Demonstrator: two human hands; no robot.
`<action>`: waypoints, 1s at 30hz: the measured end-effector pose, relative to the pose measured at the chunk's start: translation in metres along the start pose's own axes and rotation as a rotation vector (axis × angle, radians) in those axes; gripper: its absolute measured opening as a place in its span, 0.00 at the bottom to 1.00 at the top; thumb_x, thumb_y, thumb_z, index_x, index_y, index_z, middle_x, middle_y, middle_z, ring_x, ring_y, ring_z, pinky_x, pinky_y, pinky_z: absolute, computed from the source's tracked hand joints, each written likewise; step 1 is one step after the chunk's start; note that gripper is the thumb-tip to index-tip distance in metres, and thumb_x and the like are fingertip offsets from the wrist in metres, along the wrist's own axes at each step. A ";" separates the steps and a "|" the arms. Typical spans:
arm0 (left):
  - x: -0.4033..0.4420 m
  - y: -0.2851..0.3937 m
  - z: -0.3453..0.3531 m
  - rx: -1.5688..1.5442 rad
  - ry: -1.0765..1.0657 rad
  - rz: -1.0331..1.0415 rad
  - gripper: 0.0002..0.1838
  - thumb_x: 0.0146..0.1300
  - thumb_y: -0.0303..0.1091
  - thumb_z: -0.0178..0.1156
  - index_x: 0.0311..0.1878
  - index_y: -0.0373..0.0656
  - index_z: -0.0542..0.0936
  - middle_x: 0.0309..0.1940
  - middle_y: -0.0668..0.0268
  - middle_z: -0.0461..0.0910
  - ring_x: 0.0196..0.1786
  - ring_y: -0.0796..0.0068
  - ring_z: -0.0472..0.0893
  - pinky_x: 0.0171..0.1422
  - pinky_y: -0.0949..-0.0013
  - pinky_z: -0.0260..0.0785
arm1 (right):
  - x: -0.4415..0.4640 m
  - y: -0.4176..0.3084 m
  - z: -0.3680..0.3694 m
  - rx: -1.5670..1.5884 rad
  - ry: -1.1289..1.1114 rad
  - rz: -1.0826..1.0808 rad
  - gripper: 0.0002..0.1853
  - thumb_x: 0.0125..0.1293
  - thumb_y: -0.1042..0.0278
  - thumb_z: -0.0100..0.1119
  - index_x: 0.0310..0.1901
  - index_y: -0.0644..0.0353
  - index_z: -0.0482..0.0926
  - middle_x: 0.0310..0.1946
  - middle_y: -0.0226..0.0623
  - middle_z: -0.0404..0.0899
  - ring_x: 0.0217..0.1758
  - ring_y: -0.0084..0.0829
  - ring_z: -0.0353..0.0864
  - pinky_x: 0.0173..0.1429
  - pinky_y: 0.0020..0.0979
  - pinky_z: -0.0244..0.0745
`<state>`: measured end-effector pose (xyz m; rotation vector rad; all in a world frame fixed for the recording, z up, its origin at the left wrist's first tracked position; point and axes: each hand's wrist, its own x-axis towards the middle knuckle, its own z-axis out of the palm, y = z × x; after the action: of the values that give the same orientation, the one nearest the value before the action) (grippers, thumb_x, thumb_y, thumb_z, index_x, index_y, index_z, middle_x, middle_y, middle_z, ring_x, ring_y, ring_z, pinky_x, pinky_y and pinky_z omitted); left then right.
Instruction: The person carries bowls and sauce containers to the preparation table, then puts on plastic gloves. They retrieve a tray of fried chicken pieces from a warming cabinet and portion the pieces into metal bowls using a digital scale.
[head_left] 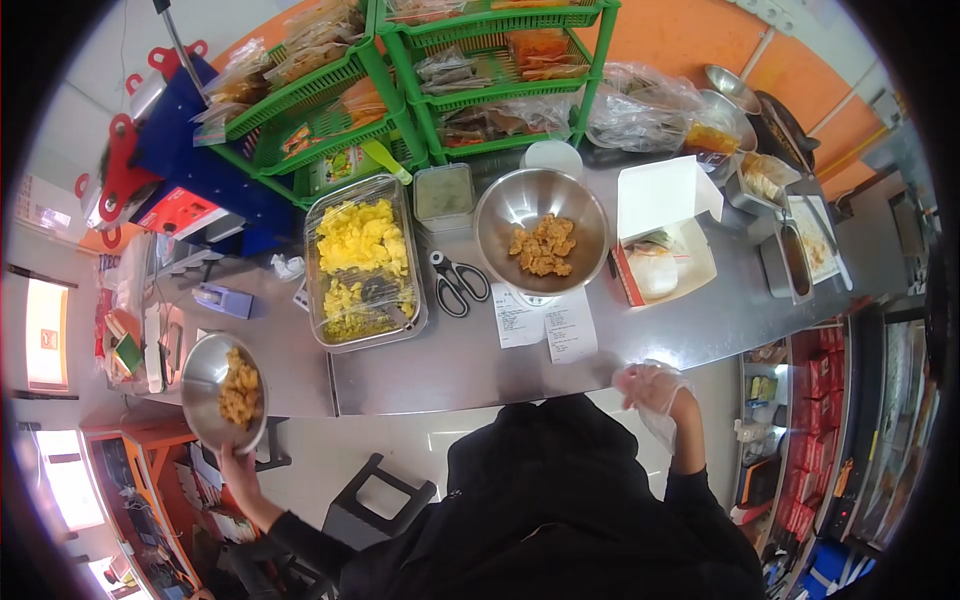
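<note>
At the lower left, my left hand [237,470] grips the rim of a metal bowl [203,385] holding fried pieces, held tilted by the counter's front edge. My right hand [648,388], in a clear plastic glove, hovers at the front edge on the right; its fingers are blurred and partly hidden by the plastic. A second metal bowl [493,207] with brown fried pieces [543,245] stands mid-counter. Right of it, an open white box [697,250] contains a white wrapped item [653,271]. Two printed receipts [571,327] lie in front of the second bowl.
A clear tray [318,335] of yellow food and black-and-grey scissors [458,285] lie left of the second bowl. Green racks [430,130] with bagged food rise behind. Metal containers [774,264] stand at the right. A dark stool [380,497] is below the counter.
</note>
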<state>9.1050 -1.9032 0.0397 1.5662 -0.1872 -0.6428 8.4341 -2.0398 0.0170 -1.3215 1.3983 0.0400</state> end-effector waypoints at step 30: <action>-0.307 -0.090 0.335 0.624 -2.047 0.025 0.15 0.57 0.44 0.58 0.29 0.41 0.74 0.24 0.65 0.77 0.28 0.72 0.75 0.34 0.71 0.65 | -0.108 0.116 -0.027 0.972 1.216 0.311 0.18 0.59 0.69 0.48 0.51 0.67 0.67 0.45 0.43 0.72 0.40 0.35 0.77 0.41 0.30 0.80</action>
<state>8.6606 -2.0320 0.0500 0.7855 -2.0193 -2.0697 8.3052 -1.9452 0.0294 -0.1883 2.1467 -1.2520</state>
